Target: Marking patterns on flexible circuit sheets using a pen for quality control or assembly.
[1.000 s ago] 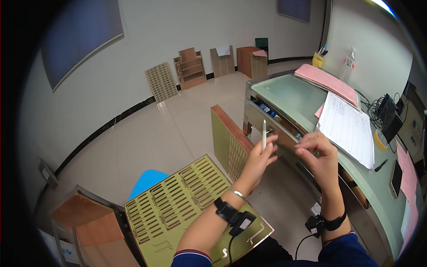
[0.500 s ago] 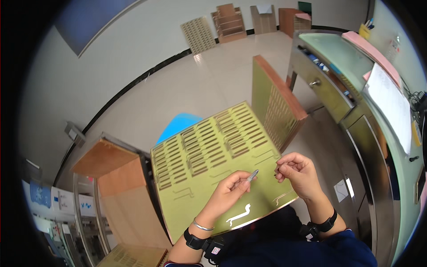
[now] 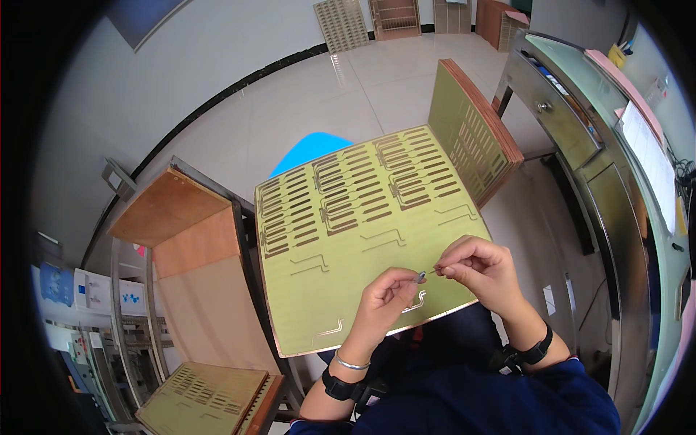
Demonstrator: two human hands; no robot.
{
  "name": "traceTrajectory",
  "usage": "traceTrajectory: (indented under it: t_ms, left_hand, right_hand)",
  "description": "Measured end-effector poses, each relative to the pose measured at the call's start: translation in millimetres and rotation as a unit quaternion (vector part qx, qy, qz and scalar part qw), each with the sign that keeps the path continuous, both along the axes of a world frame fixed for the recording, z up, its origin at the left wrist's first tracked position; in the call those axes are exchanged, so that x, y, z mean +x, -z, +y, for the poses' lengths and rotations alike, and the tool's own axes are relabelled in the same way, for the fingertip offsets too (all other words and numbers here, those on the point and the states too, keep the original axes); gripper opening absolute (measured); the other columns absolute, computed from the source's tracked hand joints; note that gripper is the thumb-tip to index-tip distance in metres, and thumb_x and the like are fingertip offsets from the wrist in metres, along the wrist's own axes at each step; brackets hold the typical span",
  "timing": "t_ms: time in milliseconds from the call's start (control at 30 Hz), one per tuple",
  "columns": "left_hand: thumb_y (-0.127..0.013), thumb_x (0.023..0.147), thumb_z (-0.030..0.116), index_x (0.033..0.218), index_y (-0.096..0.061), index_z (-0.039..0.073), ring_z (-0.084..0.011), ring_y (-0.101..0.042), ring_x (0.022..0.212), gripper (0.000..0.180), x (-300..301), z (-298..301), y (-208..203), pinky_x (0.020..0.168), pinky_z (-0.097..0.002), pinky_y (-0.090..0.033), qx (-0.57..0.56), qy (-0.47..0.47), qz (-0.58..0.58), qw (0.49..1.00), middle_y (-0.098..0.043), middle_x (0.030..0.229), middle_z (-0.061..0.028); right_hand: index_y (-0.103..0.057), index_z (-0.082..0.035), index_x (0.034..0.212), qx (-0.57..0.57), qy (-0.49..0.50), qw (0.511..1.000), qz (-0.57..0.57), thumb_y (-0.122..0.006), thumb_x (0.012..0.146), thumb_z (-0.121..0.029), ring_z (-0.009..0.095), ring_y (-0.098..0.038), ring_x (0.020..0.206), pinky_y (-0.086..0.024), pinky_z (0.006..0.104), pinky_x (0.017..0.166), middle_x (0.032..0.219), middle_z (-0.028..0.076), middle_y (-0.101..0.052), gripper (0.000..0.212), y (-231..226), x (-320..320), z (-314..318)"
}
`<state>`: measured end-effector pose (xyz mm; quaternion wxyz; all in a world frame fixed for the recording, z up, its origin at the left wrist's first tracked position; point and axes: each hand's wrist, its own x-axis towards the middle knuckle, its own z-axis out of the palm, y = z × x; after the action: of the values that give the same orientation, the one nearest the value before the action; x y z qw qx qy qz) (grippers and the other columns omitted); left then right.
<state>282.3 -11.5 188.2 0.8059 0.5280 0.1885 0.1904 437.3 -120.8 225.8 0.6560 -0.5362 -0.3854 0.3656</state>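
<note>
My left hand [image 3: 388, 301] is closed round a small slim grey metal tool [image 3: 420, 277], whose short tip pokes out past thumb and forefinger. Close beside that tip, my right hand [image 3: 484, 274] pinches with thumb and fingertips. Something thin and small shows at its fingertips, too fine to name. Both hands are over the near right part of a flat green-yellow panel [image 3: 362, 279]. Rows of brown slots fill the panel's far half, and thin bent slots run across its near half. A bent cut-out by my left hand lets light through.
A stack of similar panels [image 3: 475, 138] stands upright at the far right corner. More panels [image 3: 203, 399] lie low at left, below a wooden box-like frame [image 3: 196, 246]. A blue rounded seat [image 3: 312, 151] shows behind. A metal desk [image 3: 580, 138] with an ajar drawer lines the right.
My right hand has come left, so its fingertips are now close to the tool in my left hand. The view has shifted, showing more of the lower left panels.
</note>
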Motion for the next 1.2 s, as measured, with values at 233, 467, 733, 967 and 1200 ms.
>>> traceTrajectory:
  t_ms: [233,467,733,967,1200]
  left_hand:
    - [-0.055,0.091,0.008,0.102,-0.057,0.000,-0.0047,-0.048,0.066,0.013,-9,0,4,0.056,-0.0179,-0.039,0.024,0.023,-0.002,0.999,-0.063,0.093,-0.0059]
    - [-0.057,0.091,0.007,0.103,-0.058,0.000,-0.0033,-0.053,0.073,0.014,-8,0,4,0.065,-0.0177,-0.044,0.027,0.016,-0.010,0.999,-0.061,0.088,-0.0001]
    - [-0.057,0.091,0.007,0.102,-0.057,-0.001,-0.0040,-0.054,0.076,0.014,-8,-1,9,0.067,-0.0177,-0.044,0.024,0.021,-0.005,0.999,-0.060,0.087,-0.0005]
    - [-0.057,0.091,0.008,0.101,-0.058,-0.001,-0.0032,-0.052,0.073,0.014,-7,-1,8,0.065,-0.0173,-0.043,0.027,0.017,-0.003,0.999,-0.059,0.083,0.0006]
    - [-0.058,0.091,0.009,0.100,-0.058,-0.001,-0.0027,-0.050,0.065,0.013,-7,-1,6,0.056,-0.0181,-0.041,0.033,0.041,0.018,0.998,-0.057,0.078,0.0012]
  right_hand:
    - [-0.062,0.004,0.090,-0.013,0.011,0.999,-0.038,-0.064,0.082,0.002,0.012,-0.062,0.084,-0.051,0.0242,0.075,0.090,0.009,-0.064,0.009,-3,-9,1]
    - [-0.062,0.004,0.090,-0.012,0.017,0.999,-0.025,-0.064,0.083,0.001,0.012,-0.062,0.083,-0.051,0.0239,0.075,0.090,0.008,-0.064,0.008,-4,-9,0]
    - [-0.062,0.003,0.090,-0.018,0.028,0.999,-0.034,-0.064,0.083,0.000,0.012,-0.062,0.082,-0.050,0.0241,0.074,0.088,0.007,-0.064,0.008,-1,-8,-1]
    - [-0.063,0.002,0.088,-0.028,0.014,0.989,-0.148,-0.065,0.082,0.000,0.012,-0.062,0.080,-0.051,0.0244,0.073,0.086,0.007,-0.065,0.007,-1,-4,-3]
    - [-0.063,0.002,0.088,-0.045,-0.018,0.997,-0.063,-0.065,0.082,0.000,0.013,-0.063,0.079,-0.051,0.0247,0.073,0.087,0.008,-0.065,0.007,11,-5,-2]
